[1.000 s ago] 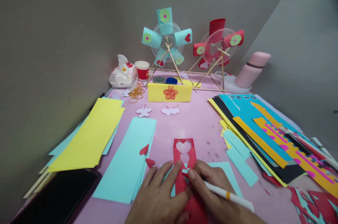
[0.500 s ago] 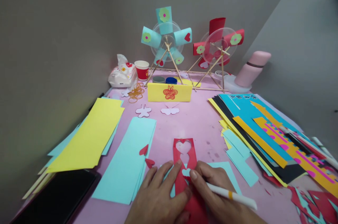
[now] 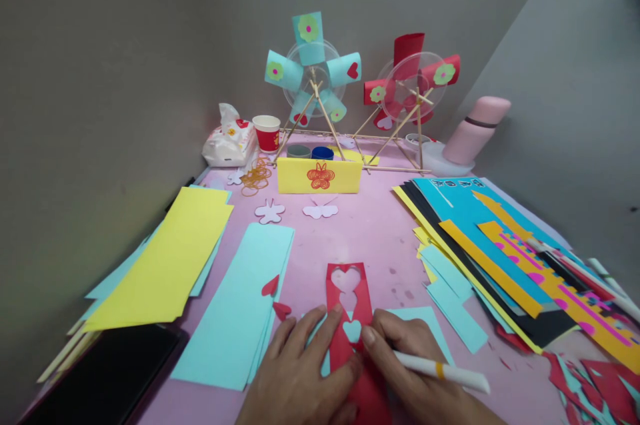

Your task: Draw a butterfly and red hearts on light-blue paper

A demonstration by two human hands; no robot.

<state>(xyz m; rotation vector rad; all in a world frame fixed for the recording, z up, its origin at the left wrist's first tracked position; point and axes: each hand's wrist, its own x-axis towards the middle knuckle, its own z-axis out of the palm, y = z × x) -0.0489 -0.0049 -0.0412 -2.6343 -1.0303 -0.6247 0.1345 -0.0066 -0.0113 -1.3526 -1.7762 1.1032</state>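
your left hand lies flat with fingers spread, fingertips resting on a red paper strip. your right hand is closed around a white pen-like tool, its shaft slanting down to the right; its tip is hidden behind your thumb and fingers. the strip lies at the near middle of the pink tabletop, between your hands and over a light blue sheet. that sheet shows pale through a small heart-shaped opening beside your right thumb; a larger heart cutout sits at the strip's far end. to the left, two red paper hearts lie near your left fingers, by the edge of a light blue stack.

to work the small heart's edge neatly, it would help to keep your left fingertips firm beside it, clear of the tool. a slip of strip against sheet could spoil the curve, so small, slow strokes seem best.
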